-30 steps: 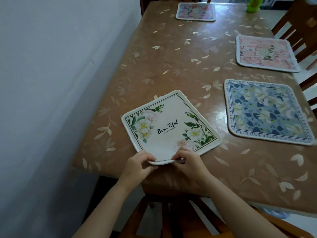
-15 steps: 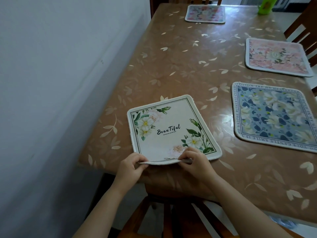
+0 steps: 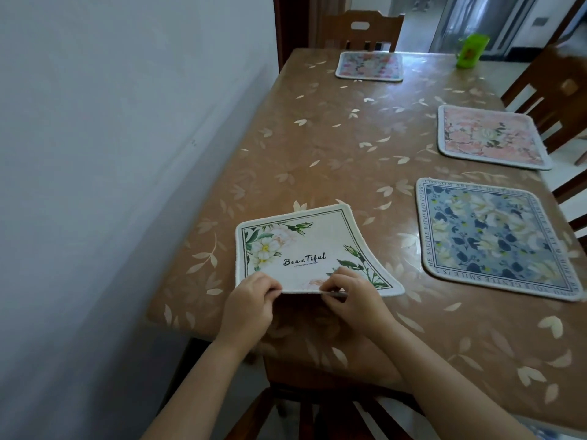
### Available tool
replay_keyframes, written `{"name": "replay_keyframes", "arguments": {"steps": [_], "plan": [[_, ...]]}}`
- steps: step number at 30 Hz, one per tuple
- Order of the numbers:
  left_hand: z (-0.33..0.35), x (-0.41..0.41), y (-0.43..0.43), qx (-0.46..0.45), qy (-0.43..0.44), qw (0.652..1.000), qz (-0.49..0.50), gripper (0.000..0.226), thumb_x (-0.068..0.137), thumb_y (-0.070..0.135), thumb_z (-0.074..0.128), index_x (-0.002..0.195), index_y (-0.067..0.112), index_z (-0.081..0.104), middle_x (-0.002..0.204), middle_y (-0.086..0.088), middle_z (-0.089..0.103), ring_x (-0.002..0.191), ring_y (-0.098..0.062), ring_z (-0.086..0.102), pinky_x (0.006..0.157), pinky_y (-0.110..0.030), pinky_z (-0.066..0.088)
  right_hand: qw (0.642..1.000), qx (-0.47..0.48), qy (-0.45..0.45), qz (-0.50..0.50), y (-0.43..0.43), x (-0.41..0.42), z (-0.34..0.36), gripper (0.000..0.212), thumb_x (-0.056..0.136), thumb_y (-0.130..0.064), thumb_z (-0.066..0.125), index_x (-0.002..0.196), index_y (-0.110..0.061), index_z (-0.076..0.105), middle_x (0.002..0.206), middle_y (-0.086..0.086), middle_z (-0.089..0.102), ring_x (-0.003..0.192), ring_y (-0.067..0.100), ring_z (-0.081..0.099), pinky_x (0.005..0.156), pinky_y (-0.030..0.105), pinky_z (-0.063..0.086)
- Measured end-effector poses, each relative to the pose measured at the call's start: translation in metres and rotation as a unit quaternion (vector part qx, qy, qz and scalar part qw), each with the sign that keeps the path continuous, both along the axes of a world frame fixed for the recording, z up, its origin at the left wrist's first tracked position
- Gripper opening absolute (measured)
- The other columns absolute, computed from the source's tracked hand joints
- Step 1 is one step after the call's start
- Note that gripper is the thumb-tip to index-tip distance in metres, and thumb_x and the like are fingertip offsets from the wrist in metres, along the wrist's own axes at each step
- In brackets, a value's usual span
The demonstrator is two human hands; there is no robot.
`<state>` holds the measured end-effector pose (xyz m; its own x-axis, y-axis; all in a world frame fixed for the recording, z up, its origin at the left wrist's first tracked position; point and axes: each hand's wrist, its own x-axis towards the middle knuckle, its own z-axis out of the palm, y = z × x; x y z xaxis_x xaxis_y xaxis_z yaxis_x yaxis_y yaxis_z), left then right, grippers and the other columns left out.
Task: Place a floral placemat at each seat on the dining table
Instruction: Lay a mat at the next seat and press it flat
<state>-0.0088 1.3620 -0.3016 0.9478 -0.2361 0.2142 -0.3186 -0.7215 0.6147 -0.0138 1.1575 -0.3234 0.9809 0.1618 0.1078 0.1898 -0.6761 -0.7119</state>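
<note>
A white floral placemat point(image 3: 305, 246) printed "Beautiful" lies on the brown leaf-patterned table point(image 3: 317, 154) at the near end. My left hand point(image 3: 252, 300) pinches its near edge at the left, and my right hand point(image 3: 352, 296) pinches the same edge at the right; the edge is lifted slightly off the table. A blue floral placemat point(image 3: 495, 236) lies to the right. A pink floral placemat point(image 3: 489, 136) lies further along the right side. Another pink floral placemat point(image 3: 370, 65) sits at the far end.
A white wall point(image 3: 111, 154) runs along the table's left side. A green cup point(image 3: 470, 51) stands at the far right corner. Wooden chairs stand at the far end point(image 3: 362, 30), on the right point(image 3: 559, 100), and below my arms point(image 3: 317, 408).
Both hands have turned the white placemat clockwise, so its edges line up more squarely with the table. My head has lifted, and the far chair and cup have come into view.
</note>
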Motion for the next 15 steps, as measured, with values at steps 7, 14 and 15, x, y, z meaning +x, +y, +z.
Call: {"name": "replay_keyframes", "arguments": {"steps": [7, 14, 15], "plan": [[0.041, 0.011, -0.001, 0.005, -0.04, 0.999, -0.017, 0.007, 0.077, -0.003, 0.065, 0.078, 0.004, 0.064, 0.081, -0.008, 0.063, 0.078, -0.023, 0.059, 0.07, -0.036, 0.049, 0.995, -0.014, -0.047, -0.088, -0.037, 0.006, 0.035, 0.006, 0.071, -0.009, 0.074, 0.072, -0.012, 0.069, 0.073, -0.009, 0.056, 0.07, 0.014, 0.056, 0.062, 0.024, 0.043], [0.078, 0.024, -0.018, 0.008, -0.052, 0.998, -0.039, 0.007, 0.078, 0.004, 0.067, 0.085, 0.003, 0.067, 0.083, -0.01, 0.064, 0.079, -0.025, 0.059, 0.072, -0.036, 0.047, 0.988, -0.043, -0.103, -0.104, -0.053, 0.004, 0.092, 0.004, 0.073, -0.01, 0.073, 0.074, -0.01, 0.069, 0.075, -0.002, 0.059, 0.073, 0.02, 0.058, 0.065, 0.036, 0.05], [0.085, 0.027, -0.021, -0.001, -0.061, 0.998, -0.034, 0.007, 0.077, 0.003, 0.067, 0.084, 0.005, 0.068, 0.081, -0.008, 0.064, 0.077, -0.023, 0.059, 0.07, -0.031, 0.046, 0.987, -0.052, -0.11, -0.107, -0.055, 0.004, 0.101, 0.004, 0.073, -0.011, 0.073, 0.075, -0.009, 0.069, 0.075, -0.001, 0.059, 0.072, 0.02, 0.057, 0.064, 0.034, 0.048]]}}
